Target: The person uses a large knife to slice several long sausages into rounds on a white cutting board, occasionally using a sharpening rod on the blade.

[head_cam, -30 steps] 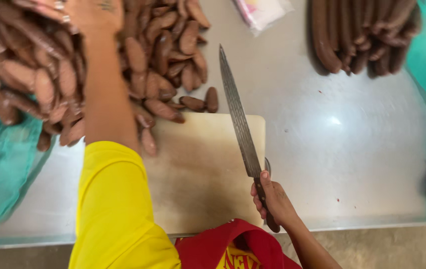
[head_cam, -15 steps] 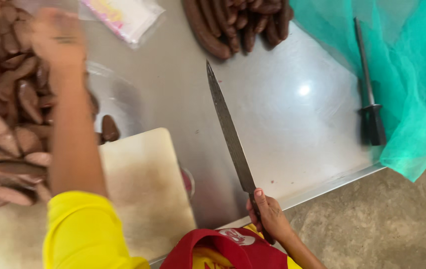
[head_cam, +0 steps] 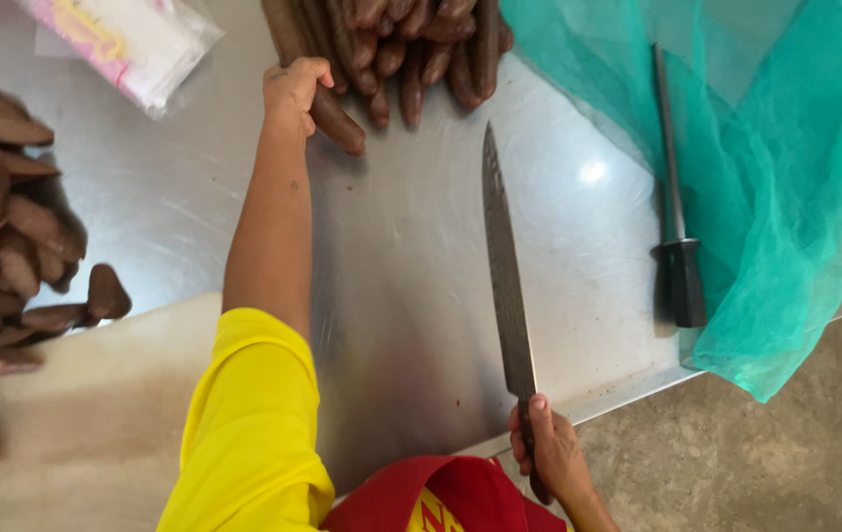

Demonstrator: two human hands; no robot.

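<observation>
Left hand [head_cam: 293, 91] grips a whole brown sausage [head_cam: 338, 122] at the pile's [head_cam: 411, 44] near edge; right hand [head_cam: 551, 455] clasps a long steel-bladed knife [head_cam: 506, 276] above the metal table [head_cam: 411, 296].

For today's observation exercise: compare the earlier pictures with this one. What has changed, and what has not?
The left hand left the sliced pieces and crossed to the pile of whole sausages, gripping one. Unchanged: the right hand holds the long knife, blade pointing away.

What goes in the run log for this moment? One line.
left hand: grips whole sausage at pile edge | right hand: holds long knife, blade over steel table | cutting board: bare
</observation>
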